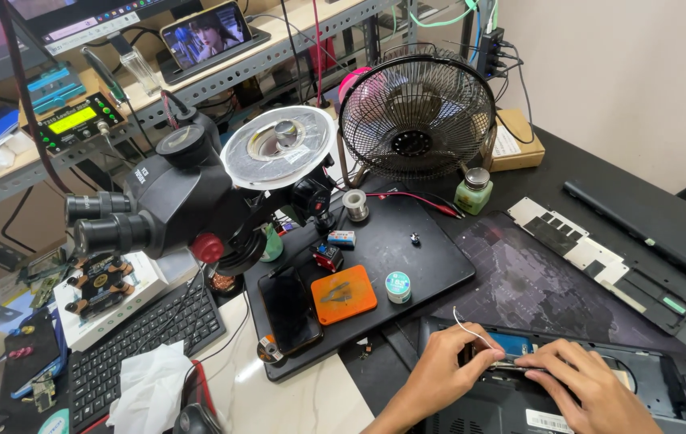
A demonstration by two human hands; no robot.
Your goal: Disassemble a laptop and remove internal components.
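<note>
My left hand (pixel 438 371) and my right hand (pixel 592 394) rest on an opened laptop chassis (pixel 664 394) at the bottom right. Both sets of fingertips meet over a small metal part (pixel 506 364) next to a blue component (pixel 512 344) inside the chassis. A thin white wire (pixel 465 324) rises from beside my left fingers. What exactly the fingers pinch is too small to tell.
A stereo microscope (pixel 174 201) with ring light stands left of centre over a black work mat (pixel 415 257) holding a phone (pixel 288 309), an orange pad (pixel 344 294) and solder spools. A desk fan (pixel 415 112), green bottle (pixel 472 191), metal cover plate (pixel 576 241), keyboard (pixel 146 333) and tissue (pixel 150 390) surround it.
</note>
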